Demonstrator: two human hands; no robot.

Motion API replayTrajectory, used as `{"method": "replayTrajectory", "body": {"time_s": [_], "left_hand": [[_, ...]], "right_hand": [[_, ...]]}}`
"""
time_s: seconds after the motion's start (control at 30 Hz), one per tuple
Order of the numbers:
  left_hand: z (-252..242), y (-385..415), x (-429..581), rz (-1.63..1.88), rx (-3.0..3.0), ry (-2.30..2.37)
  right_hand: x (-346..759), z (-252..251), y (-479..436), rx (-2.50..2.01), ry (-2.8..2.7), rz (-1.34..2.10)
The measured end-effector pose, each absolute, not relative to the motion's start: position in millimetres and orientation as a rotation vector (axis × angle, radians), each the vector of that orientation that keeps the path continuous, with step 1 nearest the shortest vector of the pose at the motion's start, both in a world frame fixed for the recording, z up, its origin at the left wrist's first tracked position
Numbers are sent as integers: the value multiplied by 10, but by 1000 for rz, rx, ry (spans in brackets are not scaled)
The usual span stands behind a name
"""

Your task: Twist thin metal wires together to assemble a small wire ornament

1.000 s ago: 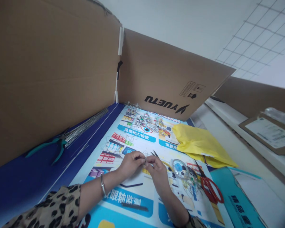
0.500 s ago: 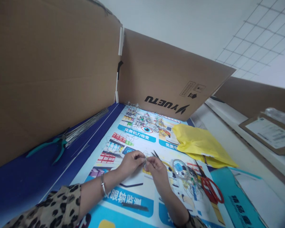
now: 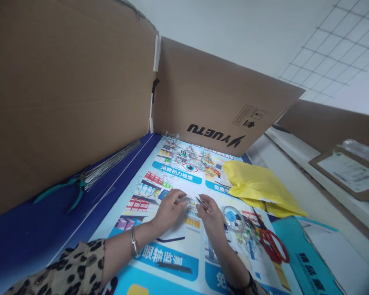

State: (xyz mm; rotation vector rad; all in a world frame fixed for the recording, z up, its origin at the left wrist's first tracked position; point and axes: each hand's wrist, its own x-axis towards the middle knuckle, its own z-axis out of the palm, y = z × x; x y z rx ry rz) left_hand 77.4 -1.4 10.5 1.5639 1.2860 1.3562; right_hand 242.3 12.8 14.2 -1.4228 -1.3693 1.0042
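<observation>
My left hand [image 3: 171,209], with a silver bangle on its wrist, is pinched around a small piece of thin wire [image 3: 188,199] that is hard to make out. A short way to the right, my right hand [image 3: 209,209] has its fingers drawn together beside the dark pointed tips [image 3: 199,199] of a tool lying mostly beneath it. Whether the right fingers hold anything is hidden. Both hands are over the printed sheet [image 3: 184,188]. Right of my right hand lies a clear round roll [image 3: 233,218], next to tangled wire pieces [image 3: 249,239].
Red-handled scissors [image 3: 274,246] and a yellow bag [image 3: 261,186] lie on the right. Teal-handled pliers [image 3: 76,194] and a bundle of straight wires [image 3: 110,164] are on the left. Cardboard walls [image 3: 215,94] stand behind. More wire shapes [image 3: 193,157] lie at the back.
The two hands have moved apart. My right hand has shifted slightly right, away from the wire piece, to the dark tool tips. My left hand stays near the same place.
</observation>
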Motion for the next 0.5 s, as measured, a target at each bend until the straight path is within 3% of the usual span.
{"method": "replayTrajectory", "body": {"time_s": [0.1,0.33,0.5], "left_hand": [[121,-18,762,1365,1578,1305],[174,-35,745,1408,1624,1321],[175,-29,742,1373,1661,1296]], "right_hand": [[2388,168,68,-1437,-1661,866],[2231,432,-342,-1167,-2626,903],[2126,450,-605,-1070,-3104,661]]}}
